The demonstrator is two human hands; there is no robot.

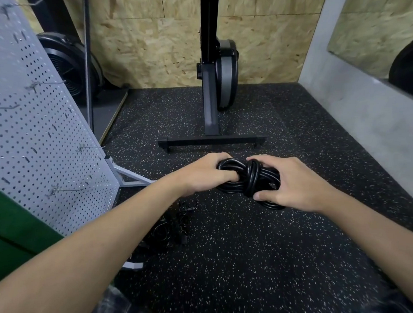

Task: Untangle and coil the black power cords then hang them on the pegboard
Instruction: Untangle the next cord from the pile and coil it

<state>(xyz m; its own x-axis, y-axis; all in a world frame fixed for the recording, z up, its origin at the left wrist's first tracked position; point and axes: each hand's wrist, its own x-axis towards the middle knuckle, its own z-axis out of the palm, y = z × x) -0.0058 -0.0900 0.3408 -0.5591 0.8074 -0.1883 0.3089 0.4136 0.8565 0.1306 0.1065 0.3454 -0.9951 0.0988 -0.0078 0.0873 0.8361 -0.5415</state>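
While gripped at either end by left hand (208,174) and right hand (293,183), glossy black power cord bundle (248,180): coiled, cinched midway by several wraps, above speckled black rubber floor (243,255).

Black exercise machine (214,89) upright on speckled rubber floor (255,244) — OSB wall (160,32) behind.

Your left hand (205,174) hides its fingertips inside the coiled cord (248,180). Your right hand (293,183) covers the coil's right end. The loose cords (172,224) on the floor (255,256) blur together. The pegboard (33,121) is cut off at left.
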